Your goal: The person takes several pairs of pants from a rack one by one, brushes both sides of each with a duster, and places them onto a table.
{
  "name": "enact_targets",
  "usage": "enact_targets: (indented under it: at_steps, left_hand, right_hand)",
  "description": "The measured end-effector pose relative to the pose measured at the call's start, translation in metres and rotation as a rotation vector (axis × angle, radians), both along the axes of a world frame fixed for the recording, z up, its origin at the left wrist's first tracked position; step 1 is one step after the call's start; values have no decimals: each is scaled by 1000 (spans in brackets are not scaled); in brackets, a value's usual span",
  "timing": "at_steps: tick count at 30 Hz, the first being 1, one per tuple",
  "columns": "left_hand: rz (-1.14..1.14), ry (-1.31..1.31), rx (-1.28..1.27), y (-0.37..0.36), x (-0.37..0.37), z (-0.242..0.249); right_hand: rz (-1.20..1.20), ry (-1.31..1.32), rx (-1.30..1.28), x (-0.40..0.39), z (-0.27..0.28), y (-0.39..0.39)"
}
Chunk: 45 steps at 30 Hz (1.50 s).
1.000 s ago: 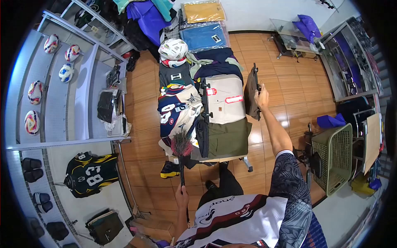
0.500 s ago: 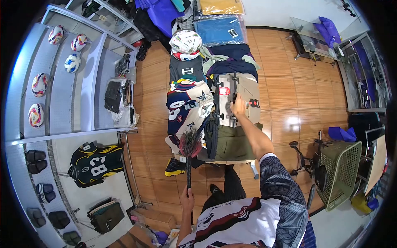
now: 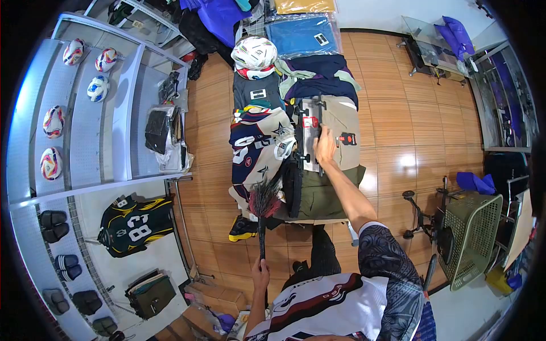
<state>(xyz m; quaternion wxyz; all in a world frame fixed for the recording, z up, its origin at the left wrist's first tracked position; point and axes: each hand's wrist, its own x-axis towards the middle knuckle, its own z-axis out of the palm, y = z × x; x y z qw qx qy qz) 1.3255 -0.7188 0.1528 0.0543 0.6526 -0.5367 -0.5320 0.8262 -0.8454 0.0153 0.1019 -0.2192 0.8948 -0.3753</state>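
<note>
In the head view, my left hand [image 3: 260, 274] is closed around the black handle of a duster [image 3: 263, 213]. The duster's dark and reddish bristles touch the lower end of a navy and cream jersey [image 3: 259, 150]. My right hand [image 3: 325, 146] is closed on a black clip hanger [image 3: 319, 128] that lies over folded beige trousers [image 3: 344, 116]. A red and white label [image 3: 310, 122] shows beside that hanger, and a black and red tag [image 3: 347, 138] lies on the trousers. Olive trousers [image 3: 324, 196] lie below my right forearm.
A white ball [image 3: 254, 55] and bagged blue clothing [image 3: 301, 37] lie at the table's far end. Shelves with balls [image 3: 52, 122] and sandals [image 3: 68, 267] line the left wall. At right stand a green plastic basket [image 3: 469, 241] and a glass table [image 3: 435, 48].
My right hand and the clip hanger have shifted slightly left over the beige trousers. The duster stays in my left hand, its bristles a little further right. The whole view has shifted slightly.
</note>
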Motion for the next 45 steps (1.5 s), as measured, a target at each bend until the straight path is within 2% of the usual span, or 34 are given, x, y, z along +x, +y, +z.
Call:
enact_targets:
  at_steps: [6, 9, 11, 14, 17, 19, 20, 22, 25, 26, 27, 29, 33, 35, 38, 41, 42, 45]
  left_hand:
    - [18, -22, -23, 3, 2, 2]
    - [-10, -33, -16, 6, 9, 1]
    - [-45, -74, -11, 7, 7, 7]
    - [-110, -86, -77, 6, 13, 2]
    - [-162, -83, -77, 1, 10, 9]
    - [-211, -24, -135, -3, 6, 11]
    - [-239, 9, -164, -4, 6, 12]
    - [-353, 104, -268, -11, 16, -10]
    - [-495, 198, -373, -19, 25, -26]
    - [-539, 224, -401, -21, 21, -29]
    - [-544, 242, -310, -18, 11, 0]
    - [-643, 218, -303, -16, 5, 17]
    - [-832, 250, -342, -8, 19, 0]
    - [-944, 310, -316, 2, 28, 3]
    - [-1117, 311, -273, 26, 41, 19]
    - [-1306, 452, -288, 51, 57, 3]
    - [-1338, 430, -188, 66, 61, 16]
    - [-1525, 415, -172, 104, 72, 7]
  right_hand:
    - [188, -258, 33, 31, -36, -15]
    - [310, -387, 89, 63, -26, -4]
    - [352, -339, 90, 96, -48, 16]
    - [322, -412, 99, 149, -66, 77]
    - [360, -512, 211, 195, -56, 161]
    - [304, -490, 226, 232, -79, 228]
    - [217, -591, 398, 245, -80, 256]
    - [216, -499, 441, 272, -104, 323]
    - [77, -703, 594, 290, -57, 403]
    - [-88, -760, 556, 301, -54, 426]
    - [-255, -816, 509, 315, -64, 451]
    - [-452, -859, 414, 339, -51, 489]
    - [-752, -781, 202, 414, -23, 539]
    - [-906, -689, 87, 470, -25, 554]
    - [-1197, -744, -135, 563, -3, 559]
    - [-1246, -865, -222, 673, -34, 576]
    - [-1326, -935, -271, 710, -34, 581]
    - [-1588, -1096, -465, 815, -30, 588]
